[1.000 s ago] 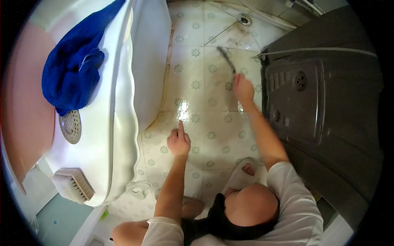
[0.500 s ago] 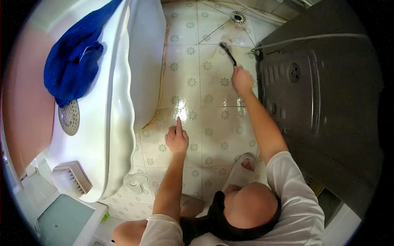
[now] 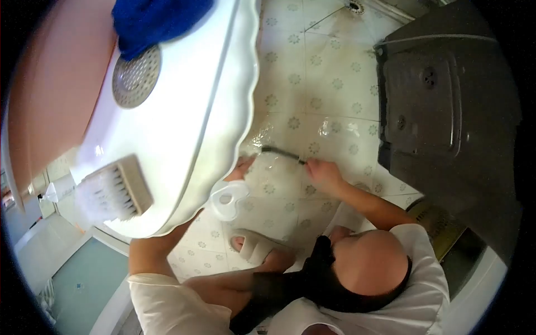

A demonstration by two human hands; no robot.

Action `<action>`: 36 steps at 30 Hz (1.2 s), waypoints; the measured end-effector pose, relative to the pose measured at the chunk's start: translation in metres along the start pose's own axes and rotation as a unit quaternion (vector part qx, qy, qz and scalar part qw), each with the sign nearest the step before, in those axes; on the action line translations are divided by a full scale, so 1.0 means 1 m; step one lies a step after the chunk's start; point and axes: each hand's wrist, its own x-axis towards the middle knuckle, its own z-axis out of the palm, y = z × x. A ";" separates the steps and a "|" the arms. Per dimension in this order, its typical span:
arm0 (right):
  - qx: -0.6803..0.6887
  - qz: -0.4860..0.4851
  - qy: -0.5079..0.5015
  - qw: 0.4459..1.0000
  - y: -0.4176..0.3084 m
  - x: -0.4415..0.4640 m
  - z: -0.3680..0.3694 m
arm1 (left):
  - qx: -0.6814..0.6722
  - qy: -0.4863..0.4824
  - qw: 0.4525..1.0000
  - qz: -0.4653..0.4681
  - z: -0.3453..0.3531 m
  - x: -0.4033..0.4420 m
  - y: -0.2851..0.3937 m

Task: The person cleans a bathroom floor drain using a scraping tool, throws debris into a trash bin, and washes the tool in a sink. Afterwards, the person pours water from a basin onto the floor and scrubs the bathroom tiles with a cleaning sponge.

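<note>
My right hand point(image 3: 325, 176) is closed round the end of a slim black brush point(image 3: 283, 152), held low over the wet, flower-patterned tile floor point(image 3: 335, 139). The brush's bristled end points left, near a shiny wet patch. Close to that end is my left hand point(image 3: 239, 169), partly hidden behind the scalloped edge of a white basin point(image 3: 187, 151). Its fingers are blurred and half covered, so their grip does not show. Just below that hand is a white heart-shaped plastic piece point(image 3: 230, 200).
On the basin lie a bristle brush point(image 3: 128, 187), a round metal strainer point(image 3: 137, 75) and a blue towel point(image 3: 162, 22). A large dark panel point(image 3: 430, 111) stands to the right. A floor drain point(image 3: 355, 7) is at the far end. My sandalled foot point(image 3: 254, 247) rests on the tiles.
My right hand has drawn the black brush back from near the drain towards my body. My left hand has moved from the open floor to beside the basin edge. The view has shifted.
</note>
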 end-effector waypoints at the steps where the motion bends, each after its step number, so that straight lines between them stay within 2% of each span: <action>1: -0.018 -0.032 -0.027 0.999 -0.011 -0.008 0.006 | 0.023 0.005 1.000 0.010 -0.004 -0.016 -0.007; 4: -0.026 -0.085 -0.026 0.996 -0.034 -0.012 0.015 | 0.037 -0.038 0.998 0.023 -0.022 -0.051 -0.024; 6: -0.067 -0.069 -0.002 0.995 -0.017 0.014 0.019 | 0.035 -0.059 0.997 0.026 -0.034 -0.068 -0.035; 8: -0.066 0.105 -0.017 0.992 -0.001 0.059 -0.018 | 0.032 -0.070 0.997 0.026 -0.041 -0.080 -0.044; 9: -0.045 0.148 -0.015 0.988 0.015 0.077 -0.043 | 0.031 -0.073 0.997 0.022 -0.045 -0.086 -0.047; 10: -0.037 0.160 0.067 0.984 0.037 0.090 -0.047 | 0.032 -0.074 0.996 0.023 -0.047 -0.091 -0.051; 11: -0.043 0.209 0.095 0.972 0.037 0.097 -0.066 | 0.028 -0.073 0.997 0.021 -0.047 -0.094 -0.052; 14: -0.036 0.236 0.110 0.965 0.022 0.100 -0.077 | 0.019 -0.075 0.997 0.019 -0.047 -0.105 -0.060; 15: -0.043 0.203 0.098 0.973 0.014 0.092 -0.058 | 0.016 -0.076 0.997 0.020 -0.047 -0.108 -0.062; 17: -0.009 0.168 -0.024 0.985 -0.019 0.070 -0.022 | 0.012 -0.076 0.997 0.023 -0.047 -0.110 -0.062; 18: 0.003 0.111 -0.036 0.993 -0.042 0.048 -0.007 | 0.009 -0.079 0.997 0.023 -0.047 -0.110 -0.062; 20: -0.019 0.059 -0.097 0.993 -0.081 0.026 -0.007 | 0.003 -0.086 0.996 0.030 -0.048 -0.105 -0.061; 22: -0.098 0.049 -0.182 0.977 -0.110 0.034 -0.059 | -0.002 -0.091 0.995 0.028 -0.048 -0.097 -0.059; 23: -0.127 -0.029 -0.242 0.961 -0.094 0.045 -0.074 | -0.004 -0.097 0.995 0.032 -0.047 -0.091 -0.059; 26: -0.103 0.017 -0.265 0.959 -0.074 0.052 -0.072 | -0.009 -0.112 0.993 0.040 -0.048 -0.066 -0.055; 27: -0.125 -0.043 -0.200 0.971 -0.053 0.045 -0.049 | -0.011 -0.117 0.992 0.037 -0.047 -0.061 -0.052; 30: -0.044 0.006 -0.078 0.996 -0.027 0.031 -0.024 | -0.018 -0.130 0.991 0.027 -0.046 -0.049 -0.044; 33: -0.105 0.041 -0.133 0.985 0.014 0.032 -0.022 | -0.028 -0.149 0.988 0.011 -0.047 -0.030 -0.038; 36: -0.112 0.061 -0.010 0.992 0.058 0.063 -0.038 | -0.028 -0.162 0.986 0.000 -0.049 -0.011 -0.033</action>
